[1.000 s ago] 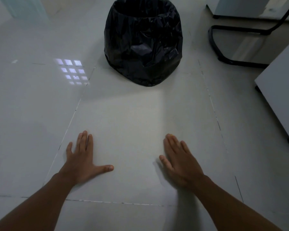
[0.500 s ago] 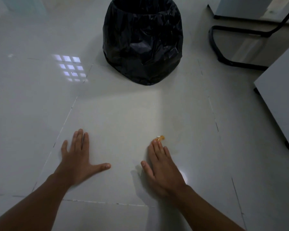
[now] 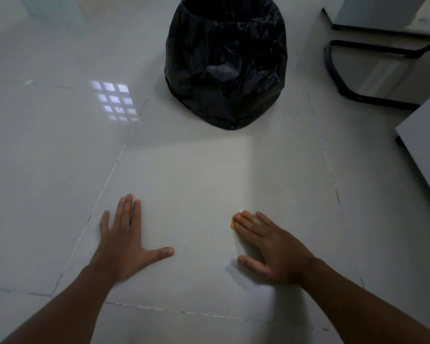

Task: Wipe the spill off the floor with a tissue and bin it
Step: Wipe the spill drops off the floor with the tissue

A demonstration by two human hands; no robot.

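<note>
My right hand (image 3: 276,252) lies flat, palm down, on the pale floor tiles, pressing on a tissue (image 3: 239,211) that is almost wholly hidden under it. Only a small white corner and an orange-stained edge (image 3: 232,224) show beside my fingertips. My left hand (image 3: 124,242) rests flat on the floor to the left with spread fingers and holds nothing. The bin (image 3: 226,63), lined with a black bag and open at the top, stands on the floor ahead of both hands.
A black curved chair base (image 3: 343,78) sits at the far right, with grey cabinets (image 3: 425,150) along the right edge. A bright window reflection (image 3: 113,100) lies on the tiles at the left.
My right hand slid left and then back right over the floor, and an orange-stained edge came into view at its fingertips. My left hand stayed planted.
</note>
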